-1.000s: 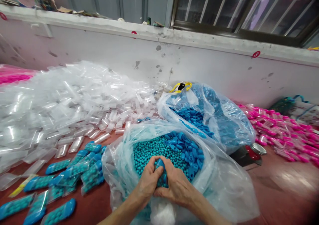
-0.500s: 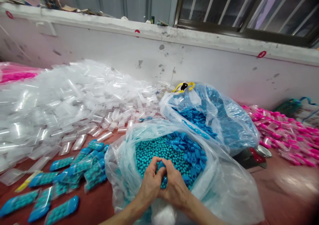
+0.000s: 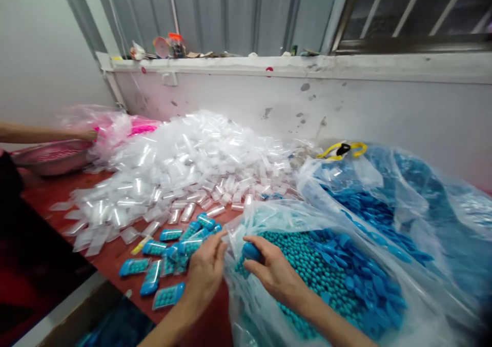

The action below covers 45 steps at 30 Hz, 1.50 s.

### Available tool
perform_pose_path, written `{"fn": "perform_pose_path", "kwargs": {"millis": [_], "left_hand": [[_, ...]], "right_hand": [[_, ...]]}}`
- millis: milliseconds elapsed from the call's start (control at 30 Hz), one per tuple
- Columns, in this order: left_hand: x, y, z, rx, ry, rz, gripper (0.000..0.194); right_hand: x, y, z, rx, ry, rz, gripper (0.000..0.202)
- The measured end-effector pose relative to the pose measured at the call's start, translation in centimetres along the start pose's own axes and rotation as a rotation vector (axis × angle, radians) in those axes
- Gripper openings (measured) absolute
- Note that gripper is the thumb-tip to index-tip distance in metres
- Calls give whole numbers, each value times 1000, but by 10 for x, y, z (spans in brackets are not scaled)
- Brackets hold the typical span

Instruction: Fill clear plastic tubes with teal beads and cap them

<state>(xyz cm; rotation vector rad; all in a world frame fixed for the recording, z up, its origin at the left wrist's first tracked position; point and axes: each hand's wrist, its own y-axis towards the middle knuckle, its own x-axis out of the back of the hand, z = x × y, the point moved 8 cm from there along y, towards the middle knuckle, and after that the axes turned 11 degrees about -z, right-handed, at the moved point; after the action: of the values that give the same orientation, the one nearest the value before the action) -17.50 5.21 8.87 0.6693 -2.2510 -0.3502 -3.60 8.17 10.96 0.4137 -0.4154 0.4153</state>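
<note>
My right hand [image 3: 274, 267] pinches a blue-capped bead container [image 3: 251, 252] over the left side of an open plastic bag [image 3: 240, 306]; much of it is hidden by my fingers. Teal beads [image 3: 295, 252] and loose blue caps [image 3: 369, 280] fill this bag. Beside the bag's left rim, my left hand [image 3: 207, 265] is apart from the right, fingers stretched and seemingly holding nothing. Just left of it lie several filled containers [image 3: 167, 296], clear with teal beads inside and blue ends.
A large heap of clear plastic sleeves [image 3: 200, 152] covers the table's back. Behind the bead bag is a bag of blue parts [image 3: 361, 203] with yellow-handled scissors [image 3: 342, 150]. At far left, another person's hand [image 3: 88, 134] is at a pink bag, above a basin [image 3: 54, 157].
My hands were together over the beads; now they are apart, the left shifted toward the filled containers. The view has swung left, bringing the other person's arm and basin into sight.
</note>
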Motion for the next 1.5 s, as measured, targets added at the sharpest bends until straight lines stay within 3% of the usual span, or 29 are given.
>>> {"fn": "perform_pose_path", "kwargs": {"millis": [67, 133, 233, 300, 433, 533, 633, 733, 867, 967, 1067, 1133, 1233, 1367, 1433, 1500], "left_hand": [[23, 18, 42, -72, 200, -90, 39], [31, 32, 84, -110, 406, -78, 42], [33, 40, 137, -49, 637, 9, 42], [30, 37, 155, -18, 648, 104, 40], [29, 20, 158, -26, 571, 204, 40], [38, -3, 162, -5, 576, 213, 39], [55, -33, 179, 40, 585, 180, 37], [81, -64, 198, 48, 544, 83, 36], [128, -102, 215, 57, 504, -139, 33], [161, -121, 225, 143, 566, -275, 27], [181, -120, 222, 195, 611, -377, 27], [184, -104, 210, 184, 585, -432, 30], [160, -53, 182, 120, 418, -385, 28], [77, 36, 148, -18, 258, -58, 32], [31, 69, 140, -95, 271, 106, 38], [-4, 86, 140, -131, 252, 198, 36]], "right_hand": [[-34, 19, 15, 149, -135, 85, 41], [-73, 29, 14, 279, -318, 205, 53], [-124, 33, -10, 441, -613, 332, 84], [-147, 31, -26, 538, -739, 348, 80], [-171, 22, -31, 677, -839, 258, 49], [-190, 12, -18, 700, -801, 241, 49], [-211, 2, -2, 693, -753, 238, 49], [-236, -12, 14, 750, -738, 266, 49], [-272, -31, 38, 897, -663, 296, 52], [-298, -43, 55, 1011, -587, 401, 39], [-306, -49, 72, 1092, -442, 568, 17], [-293, -39, 78, 1074, -367, 611, 13], [-252, 14, 61, 828, -507, 506, 9], [-174, 94, -5, 296, -958, 214, 26], [-159, 107, -40, 137, -1045, 279, 42], [-161, 106, -63, 111, -1056, 362, 50]]}}
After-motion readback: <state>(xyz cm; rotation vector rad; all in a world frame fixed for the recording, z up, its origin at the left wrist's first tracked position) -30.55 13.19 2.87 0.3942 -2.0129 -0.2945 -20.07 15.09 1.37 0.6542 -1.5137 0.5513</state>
